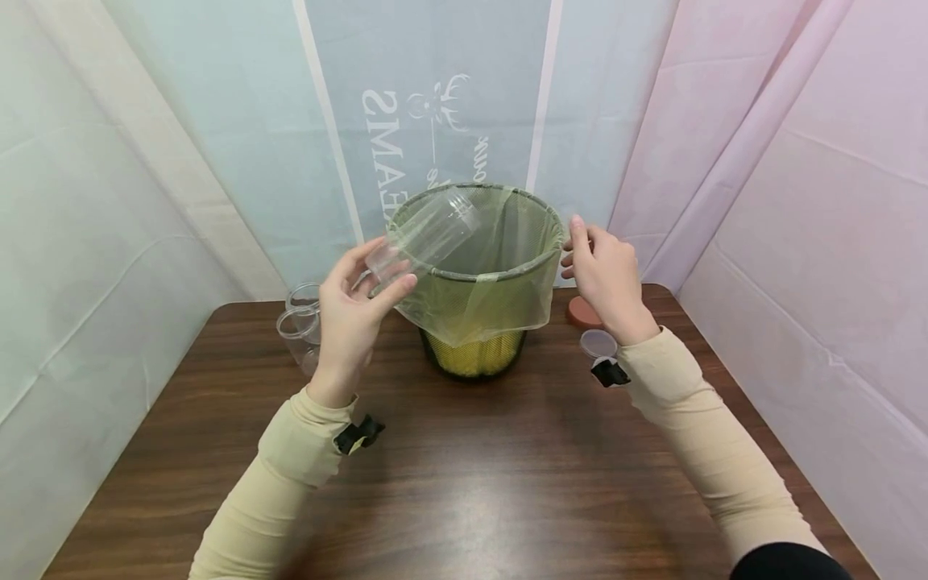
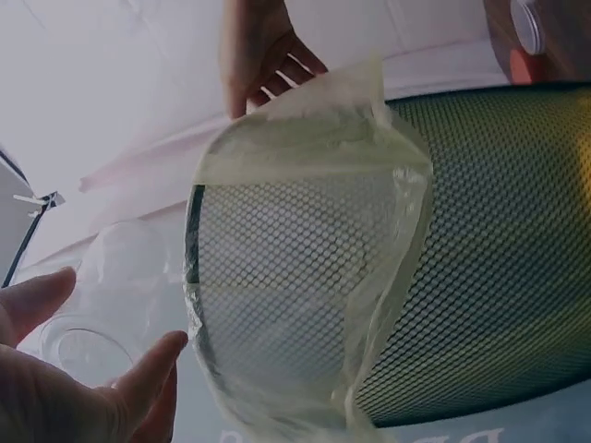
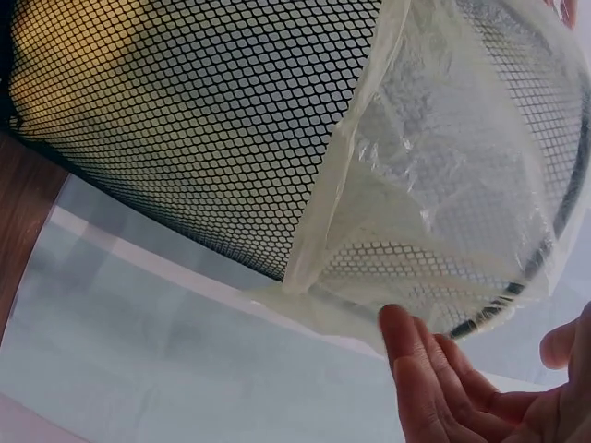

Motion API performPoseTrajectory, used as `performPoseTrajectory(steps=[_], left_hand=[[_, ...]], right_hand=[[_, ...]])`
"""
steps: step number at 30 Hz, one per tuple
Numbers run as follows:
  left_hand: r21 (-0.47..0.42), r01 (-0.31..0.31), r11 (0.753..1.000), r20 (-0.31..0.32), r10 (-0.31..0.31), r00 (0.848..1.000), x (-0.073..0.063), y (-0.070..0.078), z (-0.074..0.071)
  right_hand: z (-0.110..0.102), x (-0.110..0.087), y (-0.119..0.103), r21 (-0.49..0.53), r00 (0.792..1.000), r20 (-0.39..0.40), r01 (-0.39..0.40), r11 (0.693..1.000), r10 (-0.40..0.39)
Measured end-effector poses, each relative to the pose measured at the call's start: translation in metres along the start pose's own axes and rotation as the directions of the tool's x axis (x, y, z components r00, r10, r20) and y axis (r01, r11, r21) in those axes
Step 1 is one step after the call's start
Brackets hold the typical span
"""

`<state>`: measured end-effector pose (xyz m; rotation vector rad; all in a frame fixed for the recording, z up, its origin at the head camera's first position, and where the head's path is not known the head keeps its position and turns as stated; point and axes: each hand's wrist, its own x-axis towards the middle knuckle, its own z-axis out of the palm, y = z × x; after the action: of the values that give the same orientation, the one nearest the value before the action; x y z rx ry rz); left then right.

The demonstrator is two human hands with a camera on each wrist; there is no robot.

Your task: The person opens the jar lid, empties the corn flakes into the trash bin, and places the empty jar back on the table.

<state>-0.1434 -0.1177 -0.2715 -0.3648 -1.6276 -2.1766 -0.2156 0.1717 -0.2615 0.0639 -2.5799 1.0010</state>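
Note:
A clear plastic jar (image 1: 435, 229) lies tilted over the left rim of a black mesh wastebasket (image 1: 471, 360). My left hand (image 1: 351, 306) grips the jar near its base, thumb on one side and fingers on the other; its threaded mouth points up and to the right. A thin yellowish bin liner (image 1: 500, 310) is folded over the wastebasket's rim. Beside the right rim is my right hand (image 1: 607, 278), holding nothing. The right wrist view shows its fingers (image 3: 416, 369) fairly straight, close to the liner's edge; whether they touch it I cannot tell.
Clear jars (image 1: 299, 326) stand at the left, partly behind my left hand. On the right, a reddish-brown lid (image 1: 582, 312) and a clear lid (image 1: 598, 344) lie on the dark wooden table (image 1: 478, 475). Fabric curtains (image 1: 239, 121) enclose the table's back and sides.

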Motion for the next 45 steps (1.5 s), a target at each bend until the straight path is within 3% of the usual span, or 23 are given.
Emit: performPoseTrajectory(steps=[12, 28, 45], left_hand=[[-0.124, 0.002, 0.992, -0.073, -0.011, 0.997, -0.01, -0.009, -0.003], [-0.279, 0.073, 0.958, -0.029, -0.085, 0.996, -0.025, -0.018, -0.006], [-0.193, 0.042, 0.98, -0.018, -0.046, 0.999, -0.033, -0.023, -0.012]], right_hand=[[-0.009, -0.019, 0.009, -0.063, 1.0, 0.004, -0.002, 0.998, 0.002], [-0.012, -0.044, 0.021, -0.12, 0.999, 0.039, -0.029, 0.992, 0.034], [-0.003, -0.067, 0.038, -0.12, 0.998, 0.068, -0.001, 0.993, 0.01]])
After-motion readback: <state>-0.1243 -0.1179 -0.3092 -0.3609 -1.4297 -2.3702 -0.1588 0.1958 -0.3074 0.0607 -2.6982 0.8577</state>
